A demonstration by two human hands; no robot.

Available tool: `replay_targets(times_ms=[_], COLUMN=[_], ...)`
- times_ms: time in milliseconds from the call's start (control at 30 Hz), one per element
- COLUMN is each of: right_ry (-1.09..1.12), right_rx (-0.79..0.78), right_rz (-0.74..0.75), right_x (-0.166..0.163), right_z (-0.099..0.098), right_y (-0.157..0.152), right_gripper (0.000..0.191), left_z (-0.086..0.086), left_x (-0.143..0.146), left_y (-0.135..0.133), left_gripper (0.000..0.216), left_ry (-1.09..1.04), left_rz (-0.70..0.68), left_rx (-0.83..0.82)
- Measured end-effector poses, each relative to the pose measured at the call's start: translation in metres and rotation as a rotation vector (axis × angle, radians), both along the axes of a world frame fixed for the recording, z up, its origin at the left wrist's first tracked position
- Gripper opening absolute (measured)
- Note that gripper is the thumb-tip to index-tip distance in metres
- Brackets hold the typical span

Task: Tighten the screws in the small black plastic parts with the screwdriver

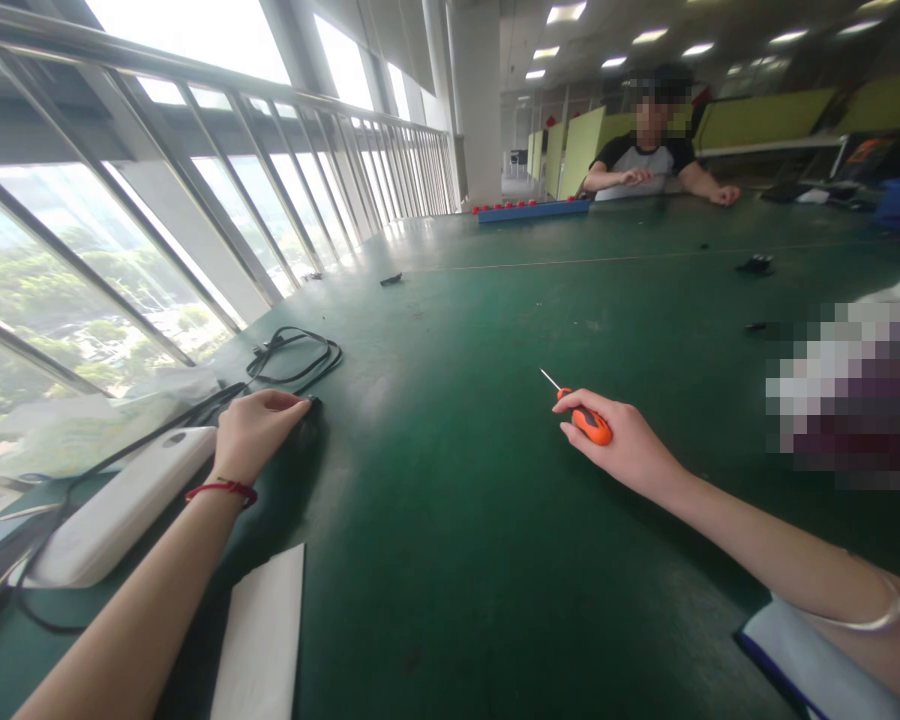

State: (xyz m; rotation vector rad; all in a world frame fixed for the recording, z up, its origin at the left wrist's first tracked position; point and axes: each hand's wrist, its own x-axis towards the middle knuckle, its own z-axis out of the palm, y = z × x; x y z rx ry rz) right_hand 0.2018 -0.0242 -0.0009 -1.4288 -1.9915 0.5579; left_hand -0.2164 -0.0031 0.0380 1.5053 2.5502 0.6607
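Loosely, the left hand (pixel 259 430) lies just right of the white case (pixel 120 500), fingertips on a small black part (pixel 313 408); whether it grips cannot be told. Well right of that case, the right hand (pixel 622 448) is closed around an orange screwdriver (pixel 589 422). Beyond the case coils a black cable (pixel 294 357).

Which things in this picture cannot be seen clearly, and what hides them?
Head view, dark object under the left hand: fingers cover most of it; kind and grip unclear.
Head view, screwdriver in the right hand: tip too thin to tell its type.
Head view, right side: a pixelated patch hides what lies there.
Head view, small black parts far on the table: too small to identify.
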Motion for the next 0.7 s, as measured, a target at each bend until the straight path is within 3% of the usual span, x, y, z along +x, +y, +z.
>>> replay_targets(times_ms=[500,600,700], right_ry=[0.04,0.128,0.234], right_rx=[-0.008,0.016,0.05], right_rz=[0.006,0.015,0.017], right_x=[0.001,0.0,-0.002], right_z=[-0.001,0.001,0.005], right_y=[0.0,-0.002,-0.004], right_gripper=[0.019,0.022,0.029], left_z=[0.001,0.006,0.009], left_x=[0.004,0.026,0.075], left_y=[-0.007,-0.003,0.008], left_gripper=[0.032,0.033,0.028], left_ry=[0.007,-0.016,-0.076], left_rz=[-0.068,-0.186,-0.429], left_rx=[0.039,0.112,0.117])
